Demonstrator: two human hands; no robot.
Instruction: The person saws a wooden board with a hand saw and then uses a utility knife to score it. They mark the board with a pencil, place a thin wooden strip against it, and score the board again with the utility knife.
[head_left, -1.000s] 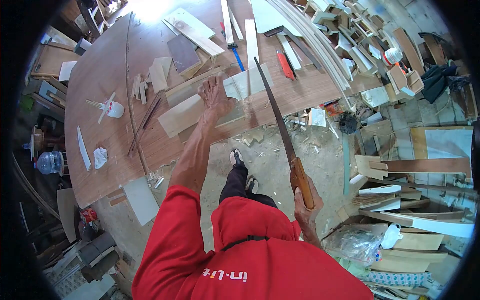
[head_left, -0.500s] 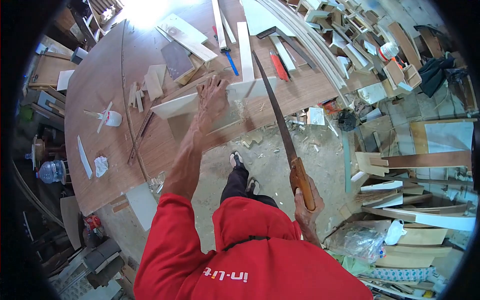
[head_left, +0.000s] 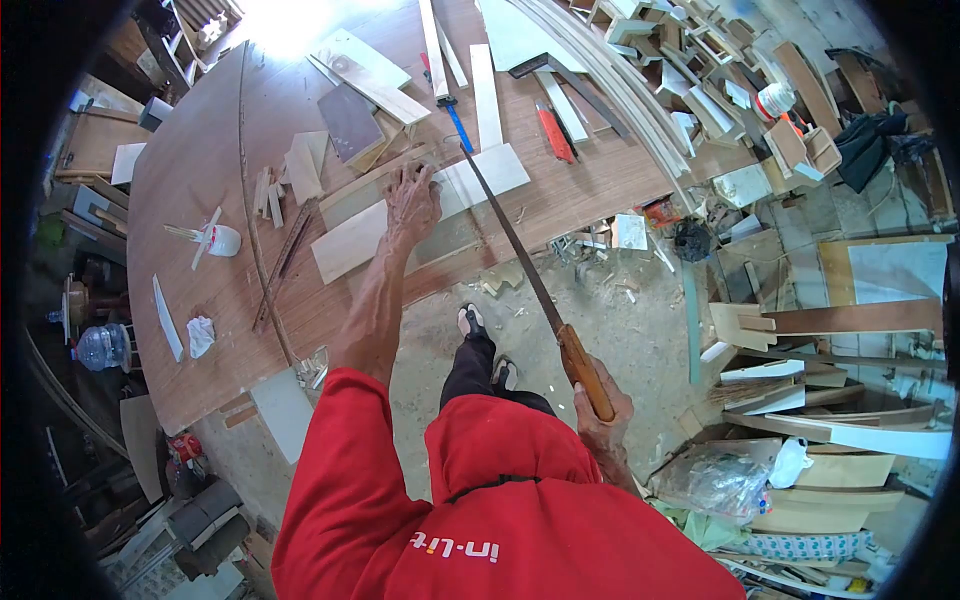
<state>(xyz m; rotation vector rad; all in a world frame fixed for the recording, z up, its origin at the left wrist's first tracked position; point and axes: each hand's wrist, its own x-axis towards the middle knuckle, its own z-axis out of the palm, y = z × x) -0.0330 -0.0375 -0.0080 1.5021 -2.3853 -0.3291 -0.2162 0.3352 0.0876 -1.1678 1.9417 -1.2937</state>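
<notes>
My left hand (head_left: 413,203) lies across a pale wooden board (head_left: 350,246), its fingers curled at the far edge. The board rests near the front edge of the wooden worktable (head_left: 190,330), flat side facing up. In my right hand (head_left: 606,410) is a handsaw (head_left: 512,238), gripped by its wooden handle. Its long dark blade points up and left, overlapping the right part of the board in this view, with the tip past the far edge. A narrow pale strip (head_left: 485,95) lies just beyond the board.
A blue-handled tool (head_left: 459,125), a red-handled tool (head_left: 555,135) and a black try square (head_left: 575,82) lie farther back. On the left stands a white cup (head_left: 224,241) with sticks. Wood offcuts (head_left: 720,110) are heaped at right, above a littered floor (head_left: 640,340).
The board has gone from tilted up on its edge to lying flatter, my left hand still on it. The saw has shifted left, bringing its blade over the board.
</notes>
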